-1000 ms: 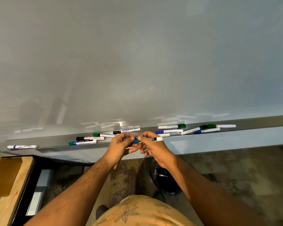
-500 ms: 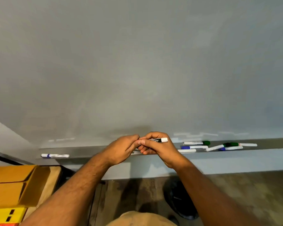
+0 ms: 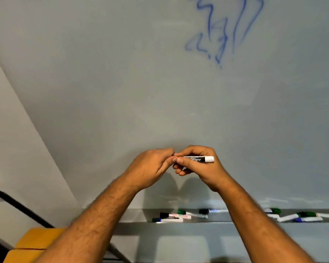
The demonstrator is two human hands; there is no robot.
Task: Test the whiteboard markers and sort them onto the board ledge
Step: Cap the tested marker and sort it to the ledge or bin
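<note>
Both hands are raised in front of the whiteboard (image 3: 122, 82). My right hand (image 3: 199, 168) grips a marker (image 3: 199, 159) with a black label and a white end, held level. My left hand (image 3: 150, 168) has its fingers curled around the marker's left end, which is hidden; I cannot see the cap. Below, the grey board ledge (image 3: 133, 215) carries one group of markers (image 3: 179, 216) between my forearms and another group of markers (image 3: 302, 216) to the right, with green, blue and black caps.
Blue scribbles (image 3: 222, 31) mark the board's upper right. The board's left edge meets a pale wall (image 3: 13, 139). A yellow box (image 3: 34, 242) and a black bar (image 3: 17, 205) sit at the lower left.
My hands have lifted the marker from the ledge up in front of the board. My view tilted upward, so the ledge dropped low in frame and blue scribbles appeared.
</note>
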